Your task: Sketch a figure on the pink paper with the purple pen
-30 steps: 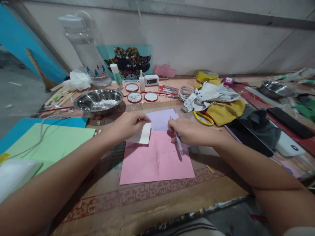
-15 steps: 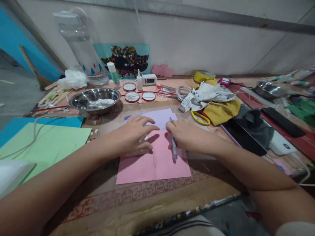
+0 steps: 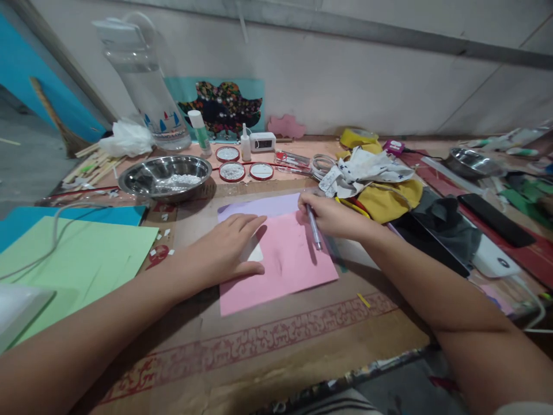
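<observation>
1. Firmly, the right hand [image 3: 334, 216] curls its fingers [image 3: 309, 203] around the far end of the pen [image 3: 314, 229].
2. Lengthwise, the pen runs from those fingers back toward the person, its free end leaning slightly right above the pink sheet [image 3: 289, 268].
3. Flat and spread, the left hand [image 3: 224, 253] presses a white card [image 3: 256, 253] onto that sheet and grips nothing.
4. Beyond, a lilac sheet [image 3: 259, 206] meets the pink sheet's far edge.

We log: pink sheet [image 3: 294, 268], lilac sheet [image 3: 259, 206], white card [image 3: 256, 252], pen [image 3: 314, 229] with a clear bluish barrel. Cardboard mat [image 3: 194, 227] brown, its border printed in red scrollwork (a repeating band). Also: pale green sheet [image 3: 86, 256], blue sheet [image 3: 121, 214], yellow cloth [image 3: 389, 199], white cloth [image 3: 371, 164] with dark stars.
</observation>
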Available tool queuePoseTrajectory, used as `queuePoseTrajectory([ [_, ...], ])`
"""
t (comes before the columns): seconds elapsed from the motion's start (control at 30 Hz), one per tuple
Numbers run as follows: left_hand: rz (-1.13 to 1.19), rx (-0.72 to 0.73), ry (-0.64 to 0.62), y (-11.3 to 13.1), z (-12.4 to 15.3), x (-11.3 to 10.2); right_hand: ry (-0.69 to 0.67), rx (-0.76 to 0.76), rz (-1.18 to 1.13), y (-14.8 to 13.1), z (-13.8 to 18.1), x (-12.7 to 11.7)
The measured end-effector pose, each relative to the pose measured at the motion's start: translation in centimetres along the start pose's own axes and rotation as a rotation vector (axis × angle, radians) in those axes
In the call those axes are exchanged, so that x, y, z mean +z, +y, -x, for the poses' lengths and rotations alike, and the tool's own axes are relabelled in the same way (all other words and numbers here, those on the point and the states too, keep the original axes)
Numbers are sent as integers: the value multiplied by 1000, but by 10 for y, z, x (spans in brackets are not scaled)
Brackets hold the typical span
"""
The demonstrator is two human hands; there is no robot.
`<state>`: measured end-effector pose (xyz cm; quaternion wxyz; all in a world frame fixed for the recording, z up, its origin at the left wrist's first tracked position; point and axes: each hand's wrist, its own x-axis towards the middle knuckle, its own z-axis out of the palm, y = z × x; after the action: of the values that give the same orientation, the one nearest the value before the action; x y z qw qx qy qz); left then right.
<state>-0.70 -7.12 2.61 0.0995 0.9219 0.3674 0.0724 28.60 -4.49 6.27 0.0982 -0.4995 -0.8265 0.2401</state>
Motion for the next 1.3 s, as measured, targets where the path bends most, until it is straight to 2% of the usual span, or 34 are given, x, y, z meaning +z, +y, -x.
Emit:
queuePoseTrajectory([
  [0.07, -26, -55, 56, -4, -3, 1, 74, 15, -49, 11, -6, 1],
  [0.2, -38, -115, 82, -11, -5, 3, 78, -18, -140, 22, -9, 3],
  [0.4, 5, 5, 65, -6, -9, 4, 96, 10, -152, 21, -11, 6],
  [0.53, -68, 44, 70, 0, -9, 2, 84, 31, -181, 23, -12, 6],
  [0.87, -173, 77, 123, 8, -4, 4, 89, 32, -212, 27, -13, 6],
  [1.17, -124, 71, 136, 10, -7, 4, 92, 35, -193, 24, -13, 7],
  [1.3, -14, 93, 182, 8, -4, 7, 83, 36, -188, 25, -13, 6],
])
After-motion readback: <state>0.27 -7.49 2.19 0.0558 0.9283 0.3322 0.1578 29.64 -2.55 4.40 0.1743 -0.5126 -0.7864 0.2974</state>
